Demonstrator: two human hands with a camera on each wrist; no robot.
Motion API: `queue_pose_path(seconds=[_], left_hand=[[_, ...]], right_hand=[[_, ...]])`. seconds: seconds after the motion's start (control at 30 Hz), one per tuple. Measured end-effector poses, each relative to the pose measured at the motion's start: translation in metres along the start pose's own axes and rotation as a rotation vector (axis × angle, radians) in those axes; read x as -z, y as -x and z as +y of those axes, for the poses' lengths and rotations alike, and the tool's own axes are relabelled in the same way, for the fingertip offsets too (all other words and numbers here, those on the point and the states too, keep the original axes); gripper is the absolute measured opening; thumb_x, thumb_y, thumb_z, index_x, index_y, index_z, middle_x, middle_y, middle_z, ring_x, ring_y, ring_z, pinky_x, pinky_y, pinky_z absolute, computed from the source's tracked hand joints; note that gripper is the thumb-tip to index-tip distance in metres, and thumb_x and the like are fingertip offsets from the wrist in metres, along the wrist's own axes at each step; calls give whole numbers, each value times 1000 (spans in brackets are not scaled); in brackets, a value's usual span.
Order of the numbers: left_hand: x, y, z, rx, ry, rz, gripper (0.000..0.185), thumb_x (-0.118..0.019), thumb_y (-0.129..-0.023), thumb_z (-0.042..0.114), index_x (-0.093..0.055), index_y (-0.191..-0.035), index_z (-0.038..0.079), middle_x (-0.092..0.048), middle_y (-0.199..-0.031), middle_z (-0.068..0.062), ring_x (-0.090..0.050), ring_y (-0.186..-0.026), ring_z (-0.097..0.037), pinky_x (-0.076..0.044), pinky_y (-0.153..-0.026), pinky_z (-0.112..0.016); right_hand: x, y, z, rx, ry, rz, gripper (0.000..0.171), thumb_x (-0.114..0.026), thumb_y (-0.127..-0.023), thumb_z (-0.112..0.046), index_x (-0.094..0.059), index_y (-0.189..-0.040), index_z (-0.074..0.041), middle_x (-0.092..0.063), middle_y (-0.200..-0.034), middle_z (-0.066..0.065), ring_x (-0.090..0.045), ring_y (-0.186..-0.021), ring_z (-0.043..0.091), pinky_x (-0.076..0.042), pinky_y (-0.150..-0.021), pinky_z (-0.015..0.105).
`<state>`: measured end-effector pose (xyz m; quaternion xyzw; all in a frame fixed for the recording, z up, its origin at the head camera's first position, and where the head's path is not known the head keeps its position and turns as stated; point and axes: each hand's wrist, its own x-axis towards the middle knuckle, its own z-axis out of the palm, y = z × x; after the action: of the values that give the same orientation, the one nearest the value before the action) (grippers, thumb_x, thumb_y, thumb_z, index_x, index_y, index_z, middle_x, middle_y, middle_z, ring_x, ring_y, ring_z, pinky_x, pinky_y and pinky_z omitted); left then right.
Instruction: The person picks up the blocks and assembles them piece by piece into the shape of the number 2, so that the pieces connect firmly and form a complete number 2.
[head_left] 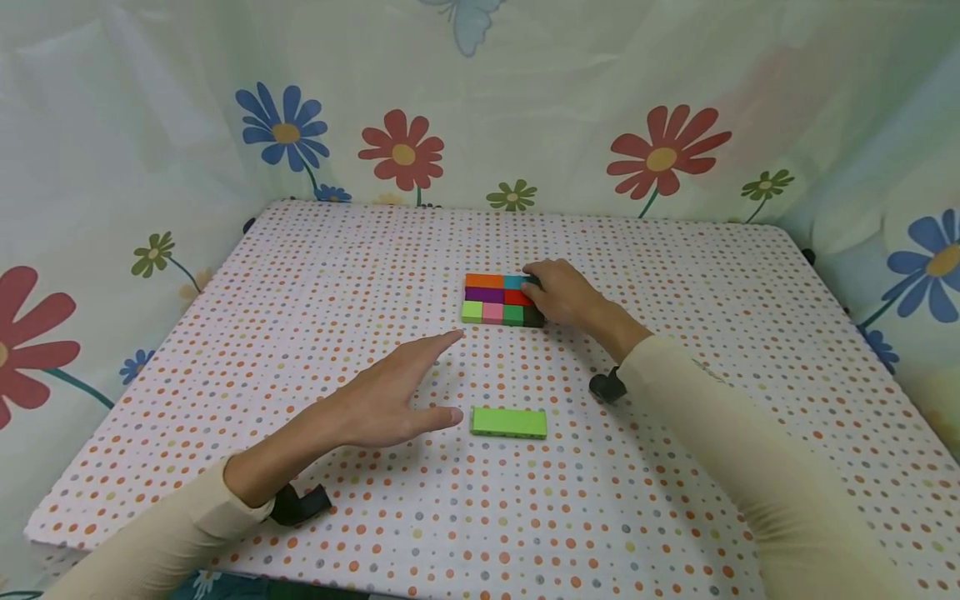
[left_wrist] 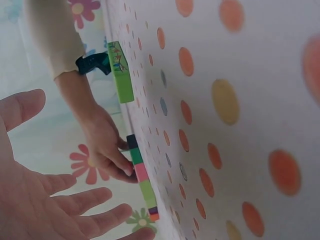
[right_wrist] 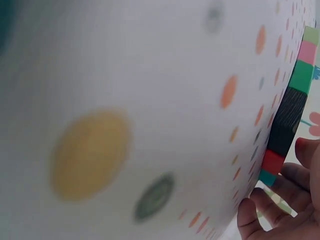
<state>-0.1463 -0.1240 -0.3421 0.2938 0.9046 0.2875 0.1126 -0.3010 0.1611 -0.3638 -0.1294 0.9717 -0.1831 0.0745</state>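
Coloured blocks [head_left: 487, 294], one flat cluster, lay at the centre of the frame: light, stiff and smooth, I judged, best taken by the outer edges. My right hand [head_left: 566, 296] curled round their right end; my left hand [head_left: 382, 400], lower left of centre, was spread, holding nothing.

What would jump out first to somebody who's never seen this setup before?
Probably the bright multicolored blocks near the middle of the dotted tabletop, with the right hand at their right end. Next, the lime-green box lying nearer the person, just right of the left hand. Behind everything, big flowers decorate the backdrop.
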Motion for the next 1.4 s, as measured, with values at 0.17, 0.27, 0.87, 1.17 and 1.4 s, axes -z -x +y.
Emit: queue_pose_path(seconds=[0.17, 0.27, 0.87, 1.17, 1.4], left_hand=[[1, -1, 0, -4, -9, -1, 89, -66, -92, 54, -15, -163, 35, -26, -166, 2, -26, -151, -20, -28, -119, -51], [1, -1, 0, -10, -10, -1, 90, -67, -92, 54, -16, -163, 33, -26, -166, 2, -26, -151, -21, -28, -119, -51], [1, 1, -1, 14, -19, 7, 91, -68, -91, 54, -18, -163, 31, -26, -166, 1, -26, -151, -23, -28, -119, -54], [0, 2, -2, 23, 7, 1, 91, -67, -92, 53, -17, -164, 29, -25, -166, 0, -24, -152, -24, -27, -119, -55], [0, 3, -5, 39, 18, 4, 90, -68, -92, 53, -17, -163, 32, -26, -166, 1, -24, -152, -22, -28, -118, -56]], right_hand=[[1, -2, -4, -11, 27, 2, 49, -49, -108, -27, -48, -149, -2, -52, -148, 18, -43, -133, 33, -34, -116, 50], [1, -2, -6, -12, 40, 7, 47, -50, -108, -26, -51, -147, -1, -54, -145, 18, -45, -130, 33, -36, -115, 50], [2, -4, -10, -33, 8, 46, 43, -59, -104, -23, -57, -140, 0, -57, -140, 17, -48, -126, 32, -39, -113, 48], [2, -4, -7, 4, -51, 92, 37, -62, -102, -18, -59, -132, 3, -57, -133, 19, -49, -124, 33, -42, -109, 48], [0, -5, -6, 8, -81, 123, 32, -64, -101, -15, -60, -128, 2, -58, -128, 17, -52, -116, 30, -46, -104, 45]])
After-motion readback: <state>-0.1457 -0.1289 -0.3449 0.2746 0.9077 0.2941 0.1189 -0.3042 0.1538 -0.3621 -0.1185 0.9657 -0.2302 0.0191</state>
